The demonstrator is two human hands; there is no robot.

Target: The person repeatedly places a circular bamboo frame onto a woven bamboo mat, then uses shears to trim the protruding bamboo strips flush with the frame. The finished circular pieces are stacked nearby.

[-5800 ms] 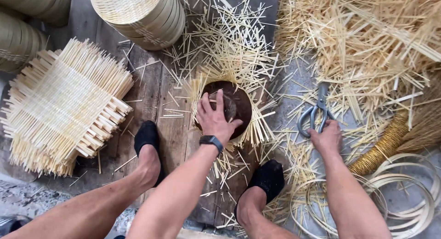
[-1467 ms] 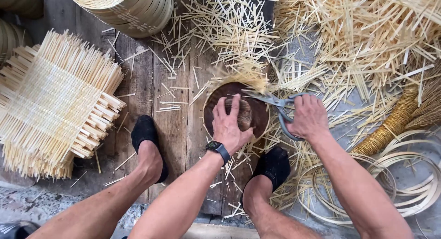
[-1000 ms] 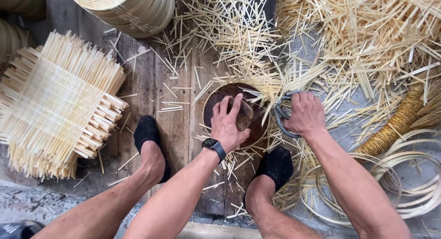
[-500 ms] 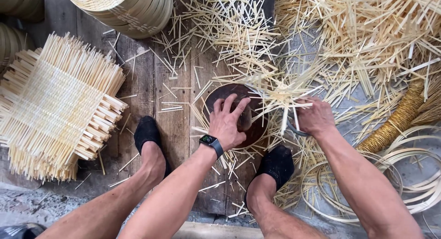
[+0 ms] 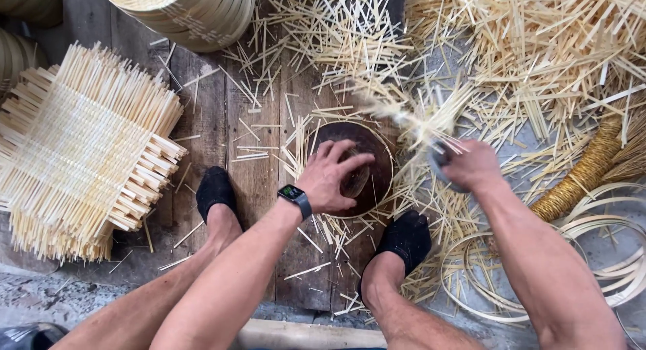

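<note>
At the centre of the frame the left hand [image 5: 331,178] lies flat, fingers spread, on a round dark mould [image 5: 367,163] that sits on the wooden boards [image 5: 252,182]; pale strips stick out from under the mould all round its edge. The hand presses down rather than gripping. A black watch [image 5: 296,197] with a small lit screen sits on the left wrist.

Just right of the mould, the right hand [image 5: 473,166] is closed around the grey handles of a pair of scissors [image 5: 441,163]; the blades are hidden in a blurred spray of bamboo strips [image 5: 410,114] above the hand, so how far they are open cannot be told.

No packages, labels or signs show anywhere.

At the left edge lies a stack of square woven mats [image 5: 81,155] with loose strip ends fringing every side. At the top centre stands a pile of round woven baskets [image 5: 195,14], and more curved basket walls show at the upper left corner. The upper right is filled with a deep heap of cut strips [image 5: 538,47]. At the right edge a coil-wrapped yellow bundle [image 5: 579,178] slants downward, and below it lie thin bamboo hoops [image 5: 605,256] on the grey ground.

Two feet in black socks [image 5: 215,192] rest on the boards, one lower left of the mould, one below it. The boards are dark, worn planks littered with short offcuts; rough grey concrete borders them at the bottom.
</note>
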